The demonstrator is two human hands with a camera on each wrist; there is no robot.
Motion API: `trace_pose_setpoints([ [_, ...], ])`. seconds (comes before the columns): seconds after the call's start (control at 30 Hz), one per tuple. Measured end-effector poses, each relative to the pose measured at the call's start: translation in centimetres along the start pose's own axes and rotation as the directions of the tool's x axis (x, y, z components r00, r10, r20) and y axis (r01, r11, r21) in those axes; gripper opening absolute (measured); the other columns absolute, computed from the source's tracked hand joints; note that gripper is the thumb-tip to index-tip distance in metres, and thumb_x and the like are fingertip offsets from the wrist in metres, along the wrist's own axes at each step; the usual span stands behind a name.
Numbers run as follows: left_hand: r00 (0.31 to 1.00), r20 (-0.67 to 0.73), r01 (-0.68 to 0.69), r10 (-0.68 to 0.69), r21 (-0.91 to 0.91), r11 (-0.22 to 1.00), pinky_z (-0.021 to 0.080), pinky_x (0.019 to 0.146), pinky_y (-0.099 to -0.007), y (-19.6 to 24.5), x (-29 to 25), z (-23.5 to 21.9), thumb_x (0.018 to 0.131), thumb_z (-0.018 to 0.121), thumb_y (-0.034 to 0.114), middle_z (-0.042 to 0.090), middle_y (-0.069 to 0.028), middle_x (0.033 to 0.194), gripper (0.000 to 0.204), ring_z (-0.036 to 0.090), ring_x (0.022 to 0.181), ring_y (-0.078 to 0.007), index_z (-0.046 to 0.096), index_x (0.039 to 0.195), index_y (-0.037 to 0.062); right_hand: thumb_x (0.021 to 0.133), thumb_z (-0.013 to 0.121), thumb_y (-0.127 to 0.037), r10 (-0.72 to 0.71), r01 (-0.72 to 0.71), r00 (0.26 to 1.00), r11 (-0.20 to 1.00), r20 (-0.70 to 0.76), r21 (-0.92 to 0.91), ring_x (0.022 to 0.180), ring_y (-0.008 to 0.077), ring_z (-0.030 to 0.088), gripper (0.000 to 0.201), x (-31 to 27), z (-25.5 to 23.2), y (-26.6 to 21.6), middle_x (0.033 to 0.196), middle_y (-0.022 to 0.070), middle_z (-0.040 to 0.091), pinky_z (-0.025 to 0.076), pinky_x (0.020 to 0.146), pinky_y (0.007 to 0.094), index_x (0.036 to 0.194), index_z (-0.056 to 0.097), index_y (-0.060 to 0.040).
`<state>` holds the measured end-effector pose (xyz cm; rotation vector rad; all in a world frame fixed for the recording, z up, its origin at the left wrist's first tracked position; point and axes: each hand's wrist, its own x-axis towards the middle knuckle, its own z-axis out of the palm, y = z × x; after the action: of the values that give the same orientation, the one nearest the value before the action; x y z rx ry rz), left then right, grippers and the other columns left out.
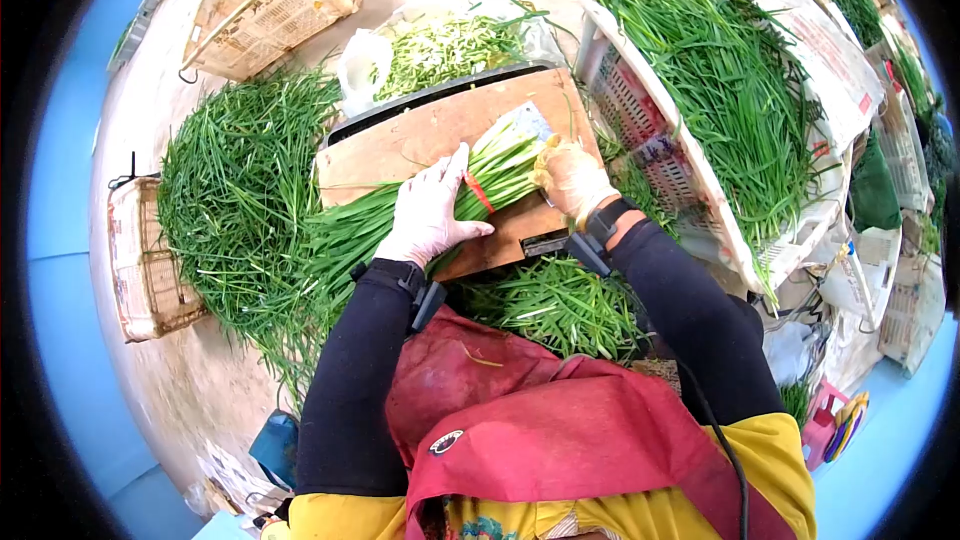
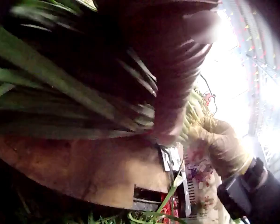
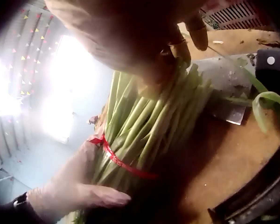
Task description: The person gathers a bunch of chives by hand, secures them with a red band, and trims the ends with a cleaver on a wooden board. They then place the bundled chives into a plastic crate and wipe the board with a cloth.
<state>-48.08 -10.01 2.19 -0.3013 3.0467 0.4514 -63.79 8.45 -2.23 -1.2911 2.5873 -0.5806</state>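
A bundle of garlic chives [image 1: 375,220], tied near its pale stem end with a red band [image 1: 479,192], lies across a wooden board [image 1: 370,162]. My gloved left hand [image 1: 432,202] grips it just behind the band, thumb on the near side. At the stem ends my gloved right hand [image 1: 575,180] has its fingers bent over the pale stems [image 3: 144,112]. In the right wrist view a flat metal blade [image 3: 228,77] with a dark handle [image 3: 269,65] lies on the board beyond the stems. The left palm is hidden behind its own back.
A heap of loose greens [image 1: 240,200] lies left of the board, more greens [image 1: 560,305] below it. Pale trimmings [image 1: 450,50] fill a lined container behind. At right stands a crate [image 1: 690,190] piled with greens. An upturned crate [image 1: 270,10] is at back left.
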Motion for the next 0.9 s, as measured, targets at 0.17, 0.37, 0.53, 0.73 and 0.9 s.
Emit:
trace_pose_setpoints([
  [0.17,0.998,0.035,0.057,-0.048,-0.305,0.951,0.041,0.102,-0.0374,-1.4,1.2,0.6,0.080,0.071,0.046,0.057,-0.0178,0.126,0.077,0.054,0.119,-0.0318,0.044,0.140,0.0062,0.083,0.063,-0.025,0.006,-0.012,0.996,0.997,0.093,0.071,0.091,0.0390,0.062,0.026,0.4,-0.2,0.6,0.092,0.0226,0.065,0.050,0.081,0.0464,0.092,0.066,-0.0013],
  [0.37,0.995,0.010,0.091,-0.101,-0.517,0.851,0.040,0.102,-0.0328,-2.2,1.7,2.1,0.091,0.063,0.035,0.059,-0.0164,0.125,0.054,0.055,0.119,-0.0267,0.051,0.133,0.0029,0.084,0.061,-0.022,0.031,-0.042,0.998,0.982,0.059,0.186,0.093,0.0384,0.062,0.022,0.3,-0.5,1.0,0.094,0.0219,0.064,0.049,0.083,0.0450,0.090,0.064,-0.0008],
  [0.53,0.994,0.100,0.063,-0.036,-0.285,0.956,0.042,0.101,-0.0361,-0.6,1.3,-0.3,0.069,0.080,0.048,0.058,-0.0166,0.126,0.093,0.054,0.120,-0.0307,0.040,0.142,0.0048,0.089,0.060,-0.012,0.373,-0.235,0.925,0.720,-0.078,0.653,0.096,0.0367,0.059,0.021,-1.3,-0.8,2.8,0.094,0.0214,0.062,0.046,0.088,0.0358,0.106,0.063,-0.0001],
  [0.73,0.985,0.139,0.112,-0.107,-0.029,0.993,0.043,0.094,-0.0445,0.0,0.9,-0.1,0.056,0.085,0.046,0.058,-0.0136,0.118,0.110,0.056,0.112,-0.0317,0.031,0.147,0.0158,0.077,0.073,-0.025,0.301,-0.284,0.928,0.953,0.222,-0.107,0.111,0.0401,0.055,0.090,-5.0,-0.4,1.7,0.128,0.0226,0.053,0.049,0.093,0.0420,0.149,0.021,-0.0093],
  [0.9,0.970,0.190,0.148,-0.154,0.048,0.988,0.044,0.092,-0.0453,-2.1,-1.2,-1.7,0.056,0.086,0.047,0.058,-0.0129,0.118,0.112,0.056,0.111,-0.0302,0.030,0.148,0.0164,0.076,0.069,-0.020,0.378,-0.453,0.886,0.830,0.269,0.325,0.105,0.0413,0.059,0.064,-5.1,-3.3,2.0,0.113,0.0272,0.061,0.048,0.091,0.0375,0.133,0.048,-0.0003],
])
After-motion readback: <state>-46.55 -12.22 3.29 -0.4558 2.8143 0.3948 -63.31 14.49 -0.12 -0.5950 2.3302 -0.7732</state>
